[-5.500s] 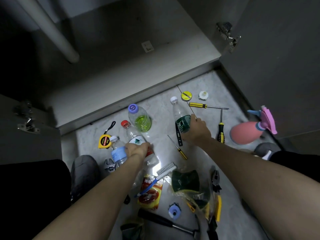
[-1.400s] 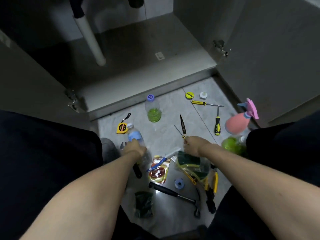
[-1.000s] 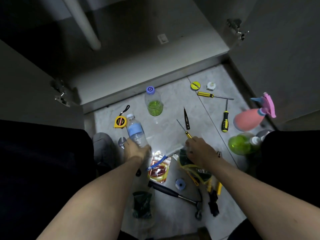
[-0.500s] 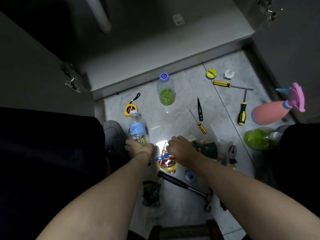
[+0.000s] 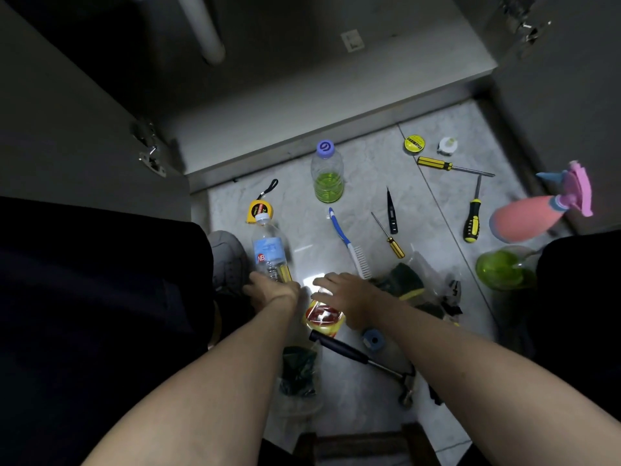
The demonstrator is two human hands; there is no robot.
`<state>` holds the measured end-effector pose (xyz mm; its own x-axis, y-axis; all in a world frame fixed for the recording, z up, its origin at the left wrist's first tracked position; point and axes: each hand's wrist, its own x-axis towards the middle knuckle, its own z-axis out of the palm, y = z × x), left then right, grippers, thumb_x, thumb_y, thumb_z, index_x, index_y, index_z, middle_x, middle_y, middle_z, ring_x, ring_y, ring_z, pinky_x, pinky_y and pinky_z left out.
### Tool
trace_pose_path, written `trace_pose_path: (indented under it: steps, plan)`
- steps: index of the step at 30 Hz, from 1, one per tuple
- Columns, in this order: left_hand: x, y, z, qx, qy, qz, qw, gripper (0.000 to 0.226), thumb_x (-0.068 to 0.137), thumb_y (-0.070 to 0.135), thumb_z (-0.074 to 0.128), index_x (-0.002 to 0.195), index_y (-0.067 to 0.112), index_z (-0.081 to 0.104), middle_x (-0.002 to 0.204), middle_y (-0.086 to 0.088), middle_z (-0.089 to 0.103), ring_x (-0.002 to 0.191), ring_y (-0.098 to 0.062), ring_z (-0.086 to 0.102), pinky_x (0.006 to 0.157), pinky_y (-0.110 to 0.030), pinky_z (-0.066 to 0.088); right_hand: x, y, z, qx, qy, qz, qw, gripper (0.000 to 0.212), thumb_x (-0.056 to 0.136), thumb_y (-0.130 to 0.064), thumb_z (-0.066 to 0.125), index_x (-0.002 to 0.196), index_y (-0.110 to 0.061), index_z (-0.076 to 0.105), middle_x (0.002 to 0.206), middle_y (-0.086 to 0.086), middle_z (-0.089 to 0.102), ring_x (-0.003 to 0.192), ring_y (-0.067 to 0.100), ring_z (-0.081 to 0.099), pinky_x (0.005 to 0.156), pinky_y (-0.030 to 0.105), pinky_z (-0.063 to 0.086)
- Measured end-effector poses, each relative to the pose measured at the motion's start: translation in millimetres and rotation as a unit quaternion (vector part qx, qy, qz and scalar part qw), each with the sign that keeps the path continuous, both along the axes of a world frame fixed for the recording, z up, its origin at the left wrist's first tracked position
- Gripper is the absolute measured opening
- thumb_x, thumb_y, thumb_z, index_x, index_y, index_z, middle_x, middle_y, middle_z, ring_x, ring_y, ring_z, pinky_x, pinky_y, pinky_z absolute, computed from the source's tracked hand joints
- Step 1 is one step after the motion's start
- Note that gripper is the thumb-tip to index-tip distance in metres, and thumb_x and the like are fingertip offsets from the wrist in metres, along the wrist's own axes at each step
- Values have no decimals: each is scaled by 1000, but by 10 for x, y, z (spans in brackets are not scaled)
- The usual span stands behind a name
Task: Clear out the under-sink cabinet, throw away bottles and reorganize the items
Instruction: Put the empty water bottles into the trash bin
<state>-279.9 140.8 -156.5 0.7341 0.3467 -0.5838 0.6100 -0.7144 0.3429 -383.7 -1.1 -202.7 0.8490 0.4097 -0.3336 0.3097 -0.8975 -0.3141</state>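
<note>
cabinet's emptied but we're mid-sort: left hand (image 5: 274, 290) grips the blue-label bottle (image 5: 270, 252), right hand (image 5: 342, 297) flat on the red packet (image 5: 324, 317), green bottle (image 5: 328, 176) up ahead unbinned

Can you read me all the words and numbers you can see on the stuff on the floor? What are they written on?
"NB": white letters on a red patch on the blue label of the water bottle.
A white swirl sign, no letters: on the purple cap of the bottle with green liquid.
Tape measure: print too blurred to read.
Round yellow tin: dark print too small to read.
Red and yellow packet: glare hides its print.
</note>
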Motion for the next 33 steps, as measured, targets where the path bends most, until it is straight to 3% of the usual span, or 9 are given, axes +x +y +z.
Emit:
trace_pose_path:
  steps: [4,8,11,14,17,21,28,31,33]
  plan:
    - [-5,-2,-4,-20,9,12,1000,75,67,14,85,126,8,38,135,-17,33,114,-38,51,95,-40,49,39,77,55,-48,-38,8,998,46,79,-6,61,125,-12,59,136,12,53,118,30,50,94,39,43]
    - [-10,-51,92,-24,12,-7,1000,74,67,17,86,125,8,40,131,-15,35,108,-37,53,80,-33,46,24,41,102,-46,-87,-14,995,20,87,-11,51,105,-11,60,105,9,59,95,26,52,83,36,43]
    - [10,-96,187,-32,-2,-19,999,74,67,17,86,124,6,41,128,-15,36,104,-38,54,82,-41,55,-16,-12,113,-15,-104,-38,994,14,89,-18,54,99,-11,60,97,10,60,90,25,53,82,36,45]
    - [27,-124,281,-40,-28,-18,999,73,68,18,85,125,6,41,129,-17,40,110,-40,54,89,-45,54,-42,-41,173,76,-97,-148,981,30,84,-37,67,94,-11,58,91,8,60,85,25,54,76,40,47]
    - [67,-186,357,-50,-57,-11,997,69,70,23,83,123,7,42,126,-19,52,111,-39,58,89,-40,48,16,-101,344,156,-25,-345,925,50,72,-55,74,100,-22,49,94,0,57,90,21,56,72,34,43]
    - [128,-323,518,-93,-108,-22,990,61,73,33,78,122,17,46,118,-14,63,106,-35,63,83,-34,46,75,-250,653,230,-12,-552,801,61,62,-63,72,99,-30,37,97,-8,58,87,18,58,71,36,46]
    - [229,-696,916,-167,-253,-26,953,63,68,49,71,121,27,45,107,-6,67,98,-34,65,79,-38,44,115,-688,1278,255,-111,-719,637,66,62,-64,78,107,-39,38,100,-9,64,95,21,65,78,37,51]
    - [267,-955,1185,-246,-286,-35,925,59,64,53,67,114,32,44,98,3,63,93,-31,63,76,-33,44,266,-968,1678,268,-161,-727,611,66,67,-49,87,115,-29,47,109,-2,67,100,23,64,85,38,51]
    - [269,-1169,1405,-289,-315,-34,903,56,67,53,70,113,29,47,98,2,65,93,-30,64,75,-31,44,392,-1191,2033,278,-205,-715,608,51,73,-30,86,110,-23,52,108,3,67,100,25,65,88,41,52]
